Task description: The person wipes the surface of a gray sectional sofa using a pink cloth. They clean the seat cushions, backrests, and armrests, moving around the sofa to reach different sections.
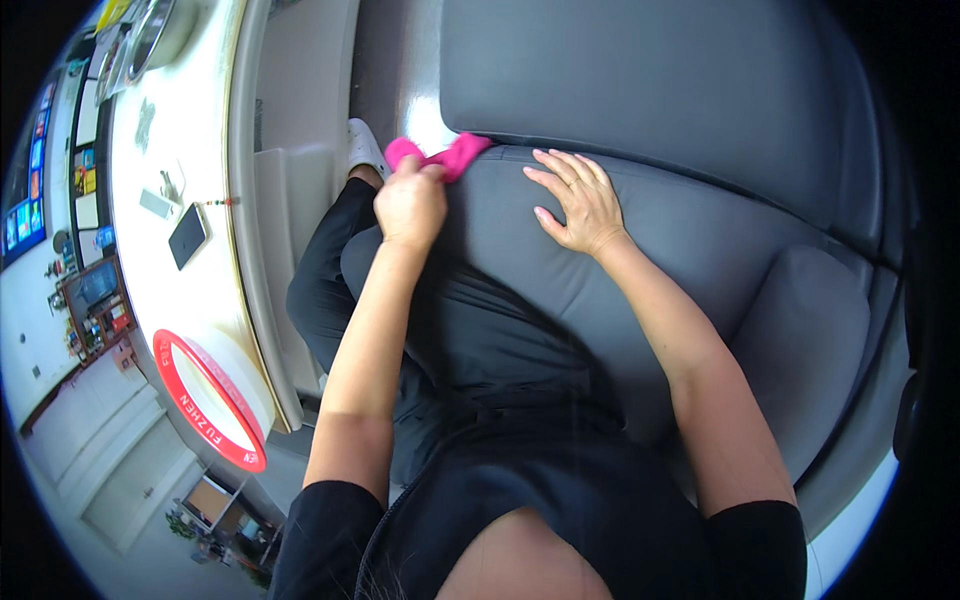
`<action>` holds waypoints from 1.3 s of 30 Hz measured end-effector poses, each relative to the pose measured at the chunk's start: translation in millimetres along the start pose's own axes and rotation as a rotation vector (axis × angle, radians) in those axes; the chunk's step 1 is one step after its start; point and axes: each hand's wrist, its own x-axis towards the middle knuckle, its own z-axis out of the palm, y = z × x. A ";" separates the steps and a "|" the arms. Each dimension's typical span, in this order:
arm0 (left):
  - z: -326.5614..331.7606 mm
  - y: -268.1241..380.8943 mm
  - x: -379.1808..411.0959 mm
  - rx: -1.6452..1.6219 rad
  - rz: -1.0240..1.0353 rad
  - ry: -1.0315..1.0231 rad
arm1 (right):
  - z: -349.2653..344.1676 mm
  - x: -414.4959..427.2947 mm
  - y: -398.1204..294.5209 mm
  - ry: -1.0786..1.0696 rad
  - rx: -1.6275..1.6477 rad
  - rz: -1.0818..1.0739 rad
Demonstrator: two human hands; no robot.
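Note:
My left hand (411, 199) is closed on a bright pink cloth (459, 156), bunched at the front edge of a dark grey sofa seat cushion (525, 217). Part of the cloth hangs past that edge and part touches the cushion near the seam with the neighbouring cushion (645, 97). My right hand (581, 196) rests palm down on the near cushion with its fingers spread and holds nothing. A ring is on one of its fingers.
At the left stands a long white table (187, 127) with a phone (188, 236), a white charger (171, 186), a metal bowl (161, 37) and a red-rimmed white basin (259, 390). A sofa pillow (806, 352) lies at the right. My leg and white shoe (364, 146) are between table and sofa.

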 end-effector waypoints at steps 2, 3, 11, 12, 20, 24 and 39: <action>10.1 2.2 -0.5 0.032 -0.092 0.036 | 5.4 1.3 0.9 0.014 -0.005 0.001; 15.6 15.5 -0.1 0.048 -0.139 0.059 | 6.3 2.2 0.3 0.016 -0.007 -0.015; 16.7 59.8 -2.4 -0.130 0.239 0.061 | 3.5 0.9 2.1 0.010 -0.009 -0.005; 17.2 50.5 1.5 -0.096 0.289 0.059 | 3.1 1.2 2.1 0.016 -0.016 -0.009; 14.6 35.3 8.2 -0.112 0.091 0.109 | 2.8 2.4 0.8 0.000 -0.001 -0.004; 25.0 59.5 -3.4 -0.139 0.185 0.108 | 1.8 2.1 1.9 -0.018 -0.006 0.002; 15.3 59.5 10.5 -0.147 0.174 0.016 | 3.1 2.4 4.0 -0.008 0.026 0.005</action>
